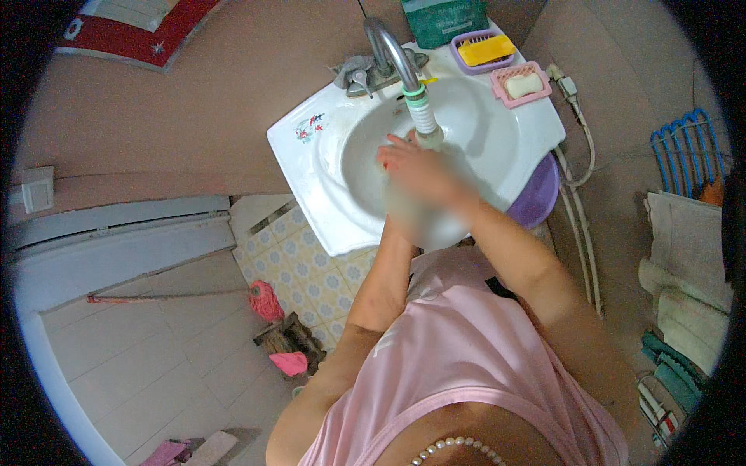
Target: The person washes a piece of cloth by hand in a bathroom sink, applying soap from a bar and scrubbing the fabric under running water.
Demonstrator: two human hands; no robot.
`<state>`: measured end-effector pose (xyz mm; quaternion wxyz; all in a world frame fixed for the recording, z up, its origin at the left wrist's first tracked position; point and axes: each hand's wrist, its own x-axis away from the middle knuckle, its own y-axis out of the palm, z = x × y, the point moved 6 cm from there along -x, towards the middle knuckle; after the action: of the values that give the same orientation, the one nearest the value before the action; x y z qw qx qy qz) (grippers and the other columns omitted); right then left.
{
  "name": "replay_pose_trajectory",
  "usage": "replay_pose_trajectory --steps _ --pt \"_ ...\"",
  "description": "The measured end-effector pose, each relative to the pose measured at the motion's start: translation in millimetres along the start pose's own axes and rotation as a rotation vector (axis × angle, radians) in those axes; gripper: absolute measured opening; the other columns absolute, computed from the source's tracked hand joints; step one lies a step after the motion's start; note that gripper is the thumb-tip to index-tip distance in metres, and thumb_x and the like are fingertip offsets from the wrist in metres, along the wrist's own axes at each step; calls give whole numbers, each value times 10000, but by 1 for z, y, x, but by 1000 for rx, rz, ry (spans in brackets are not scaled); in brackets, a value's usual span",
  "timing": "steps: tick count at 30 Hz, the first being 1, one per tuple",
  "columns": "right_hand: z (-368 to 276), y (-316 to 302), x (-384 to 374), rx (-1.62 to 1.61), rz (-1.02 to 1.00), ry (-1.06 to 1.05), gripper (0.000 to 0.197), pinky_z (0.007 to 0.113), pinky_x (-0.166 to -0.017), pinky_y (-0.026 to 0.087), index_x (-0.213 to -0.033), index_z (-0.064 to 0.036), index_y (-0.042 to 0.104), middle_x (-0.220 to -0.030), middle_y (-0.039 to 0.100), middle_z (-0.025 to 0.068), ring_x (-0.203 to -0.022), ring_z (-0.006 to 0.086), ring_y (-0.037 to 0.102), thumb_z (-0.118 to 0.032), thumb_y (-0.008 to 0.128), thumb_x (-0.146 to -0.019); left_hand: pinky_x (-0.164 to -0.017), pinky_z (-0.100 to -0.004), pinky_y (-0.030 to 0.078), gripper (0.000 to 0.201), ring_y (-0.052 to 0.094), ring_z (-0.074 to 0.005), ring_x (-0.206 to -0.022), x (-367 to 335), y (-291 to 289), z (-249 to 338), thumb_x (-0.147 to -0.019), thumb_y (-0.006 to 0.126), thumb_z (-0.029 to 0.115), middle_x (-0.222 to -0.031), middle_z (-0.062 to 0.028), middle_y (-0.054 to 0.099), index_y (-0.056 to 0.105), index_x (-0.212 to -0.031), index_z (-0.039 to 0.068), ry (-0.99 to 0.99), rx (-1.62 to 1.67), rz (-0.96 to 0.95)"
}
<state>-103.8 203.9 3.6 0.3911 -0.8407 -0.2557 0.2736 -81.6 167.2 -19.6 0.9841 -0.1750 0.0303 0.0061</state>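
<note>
Both my hands are together over the basin of the white washbasin, below the faucet. My right hand reaches in from the right and lies across the left; its fingertips show, stretched and slightly apart, with a small red spot near them. My left hand is beneath or against it, smeared, so its fingers cannot be made out. The faucet's white ribbed nozzle with a green collar hangs just above the right hand. Whether water runs is unclear. No held object shows in either hand.
A pink soap dish with white soap sits on the right rim, behind it a purple tray with a yellow item. A green pouch stands behind. Below right is a purple basin; a mop lies left.
</note>
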Motion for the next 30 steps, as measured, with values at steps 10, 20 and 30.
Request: replay_pose_trajectory --steps 10,20,30 --pt "35 6 4 -218 33 366 335 424 -921 205 -1062 -56 448 -1172 376 95 -1115 239 309 -145 413 -741 -834 -314 306 353 426 -204 -962 -3 4 25 -769 433 173 -1055 -94 465 372 -1096 54 167 -515 -39" --pt "44 7 -2 -44 -86 393 307 342 -869 297 -1005 -17 464 -1083 445 137 -1048 274 374 -157 380 -745 -877 -281 280 403 390 -220 -1014 8 9 4 -766 432 272 -1094 -113 430 390 -1079 22 197 -652 -68" --pt "-7 15 11 11 88 -64 292 341 -919 243 -1018 -62 472 -1145 405 118 -1099 250 326 -197 392 -772 -919 -285 222 410 330 -194 -1077 9 11 -19 -775 415 203 -1166 -93 368 326 -1138 35 36 -328 -75"
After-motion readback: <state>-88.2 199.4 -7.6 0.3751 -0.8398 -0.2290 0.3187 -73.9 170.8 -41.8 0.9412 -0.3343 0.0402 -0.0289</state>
